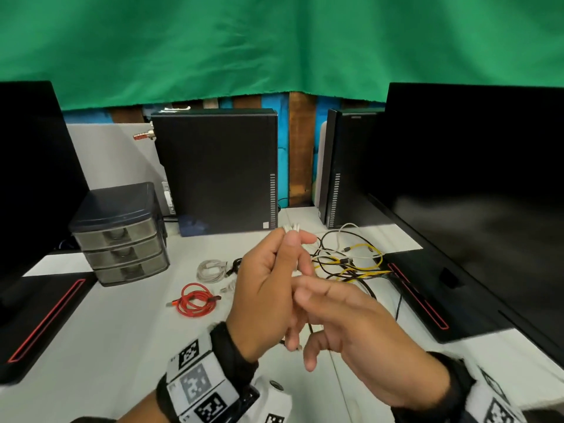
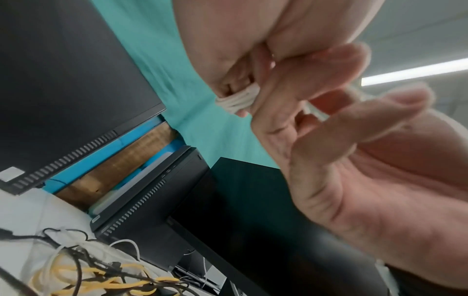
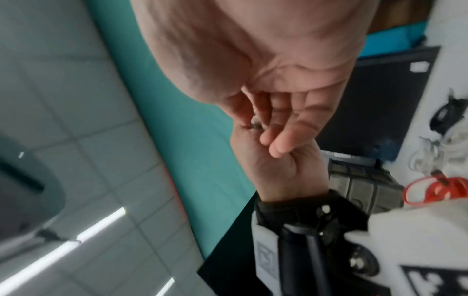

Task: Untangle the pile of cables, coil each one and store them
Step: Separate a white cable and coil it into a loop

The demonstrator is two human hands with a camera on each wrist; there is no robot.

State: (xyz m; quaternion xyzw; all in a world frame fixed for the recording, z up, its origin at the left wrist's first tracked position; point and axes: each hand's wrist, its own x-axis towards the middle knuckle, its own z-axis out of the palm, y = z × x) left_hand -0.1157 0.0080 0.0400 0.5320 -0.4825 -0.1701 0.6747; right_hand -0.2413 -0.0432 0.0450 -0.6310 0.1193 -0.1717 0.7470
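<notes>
Left hand (image 1: 265, 285), frame centre, grips a folded white cable (image 1: 291, 228) in curled fingers. Right hand (image 1: 351, 325), lower right, has loosely extended fingers touching the left hand. Tangled cable pile (image 1: 351, 261) lies right of centre; red coil (image 1: 195, 299) lower left.

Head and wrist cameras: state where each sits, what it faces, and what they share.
Head: on the head, facing down at the desk; both hands, left hand holding the white cable.
Left wrist: looks up along the palm at that cable.
Right wrist: looks along the right hand toward the left.
Shared: red cable.
</notes>
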